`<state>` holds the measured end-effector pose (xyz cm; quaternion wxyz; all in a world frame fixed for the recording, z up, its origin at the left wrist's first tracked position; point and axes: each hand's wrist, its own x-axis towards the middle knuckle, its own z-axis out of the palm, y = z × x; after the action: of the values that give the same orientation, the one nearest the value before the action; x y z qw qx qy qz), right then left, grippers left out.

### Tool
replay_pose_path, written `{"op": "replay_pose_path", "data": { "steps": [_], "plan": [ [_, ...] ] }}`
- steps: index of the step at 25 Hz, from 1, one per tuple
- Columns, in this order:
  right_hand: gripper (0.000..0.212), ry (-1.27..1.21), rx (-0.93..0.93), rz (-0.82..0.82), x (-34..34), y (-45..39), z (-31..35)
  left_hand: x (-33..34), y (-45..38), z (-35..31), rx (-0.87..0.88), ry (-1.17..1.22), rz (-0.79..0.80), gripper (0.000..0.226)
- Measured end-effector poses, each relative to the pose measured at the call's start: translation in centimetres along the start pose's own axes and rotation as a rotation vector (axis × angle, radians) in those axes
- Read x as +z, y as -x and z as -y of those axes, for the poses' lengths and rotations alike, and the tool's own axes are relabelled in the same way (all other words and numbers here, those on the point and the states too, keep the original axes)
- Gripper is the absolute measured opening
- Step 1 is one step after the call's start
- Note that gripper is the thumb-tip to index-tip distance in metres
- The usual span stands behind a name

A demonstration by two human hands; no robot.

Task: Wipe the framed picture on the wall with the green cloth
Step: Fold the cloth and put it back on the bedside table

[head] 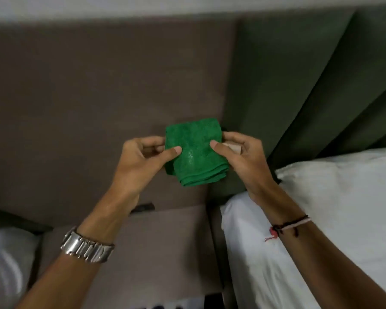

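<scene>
A folded green cloth [195, 152] is held up in front of me between both hands. My left hand [140, 159] pinches its left edge with thumb and fingers; a silver watch sits on that wrist. My right hand [243, 157] pinches the right edge, thumb on the front face; thread bracelets circle that wrist. A small pale object [233, 147] shows behind the right fingers. No framed picture is in view.
A brown padded wall panel [87, 97] fills the left. A dark green upholstered headboard [288, 85] stands to the right. A white pillow [343, 197] and bed sheet lie at right. A brown bedside surface [161, 241] sits below, another white pillow [7, 264] at bottom left.
</scene>
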<state>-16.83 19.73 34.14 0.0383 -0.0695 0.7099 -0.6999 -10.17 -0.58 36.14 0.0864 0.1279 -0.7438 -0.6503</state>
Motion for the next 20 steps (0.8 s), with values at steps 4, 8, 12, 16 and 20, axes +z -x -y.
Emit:
{"op": "replay_pose_path", "data": {
  "steps": [4, 8, 12, 16, 20],
  "plan": [
    [0.029, 0.085, 0.380, -0.045, 1.2, 3.8, -15.1, 1.4, 3.2, 15.8, -0.310, 0.012, -0.046, 0.030],
    [0.020, 0.201, 0.631, -0.027, 3.0, 6.2, -28.8, 2.9, 5.2, 30.5, -0.505, -0.045, -0.089, 0.047],
    [0.028, 0.286, 0.826, 0.043, 4.7, 7.7, -40.4, 5.1, 6.6, 42.6, -0.537, -0.207, -0.023, 0.035],
    [0.046, 0.411, 0.892, 0.149, 4.9, 9.5, -48.2, 7.3, 8.4, 50.7, -0.517, -0.371, 0.165, 0.043],
    [0.060, 0.500, 0.896, 0.290, 4.4, 11.2, -50.1, 8.5, 9.7, 52.3, -0.515, -0.409, 0.299, 0.051]
  ]
}}
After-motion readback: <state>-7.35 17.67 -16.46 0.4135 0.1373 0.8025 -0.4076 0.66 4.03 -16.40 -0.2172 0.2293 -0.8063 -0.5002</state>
